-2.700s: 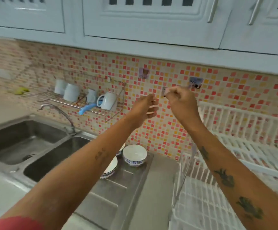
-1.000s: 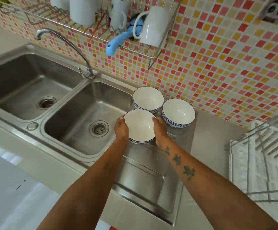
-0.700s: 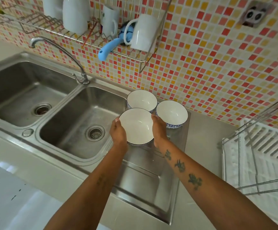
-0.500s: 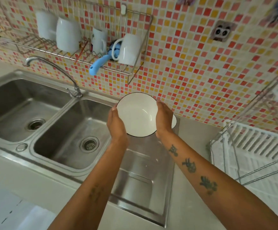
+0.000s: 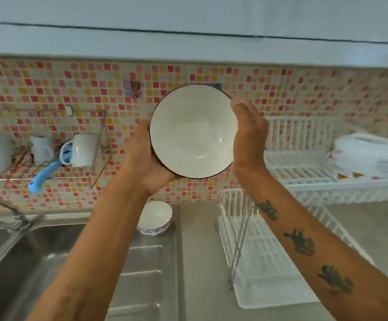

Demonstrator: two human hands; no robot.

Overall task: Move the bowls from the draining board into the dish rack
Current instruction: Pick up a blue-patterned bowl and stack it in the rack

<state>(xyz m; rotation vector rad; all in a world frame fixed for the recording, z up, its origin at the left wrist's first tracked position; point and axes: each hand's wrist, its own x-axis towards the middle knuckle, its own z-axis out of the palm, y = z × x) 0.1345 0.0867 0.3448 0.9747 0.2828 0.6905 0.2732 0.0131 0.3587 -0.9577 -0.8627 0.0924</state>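
Observation:
A white bowl with a dark rim (image 5: 193,132) is held high in front of the tiled wall, its inside tilted toward me. My left hand (image 5: 142,158) cups it from below left and my right hand (image 5: 248,135) presses its right edge. A second white bowl with a blue pattern (image 5: 155,217) stands on the steel draining board (image 5: 142,262), partly hidden by my left forearm. The white two-tier dish rack (image 5: 304,172) stands to the right of the held bowl.
A sink basin (image 5: 21,262) and tap (image 5: 15,214) lie at the left. A wire wall shelf (image 5: 49,158) carries white mugs and a blue utensil. White dishes (image 5: 369,156) sit on the rack's upper tier at far right. Cabinets hang overhead.
Both hands have lifted the bowl from the draining board up and to the right, toward the rack. The view has swung upward with it.

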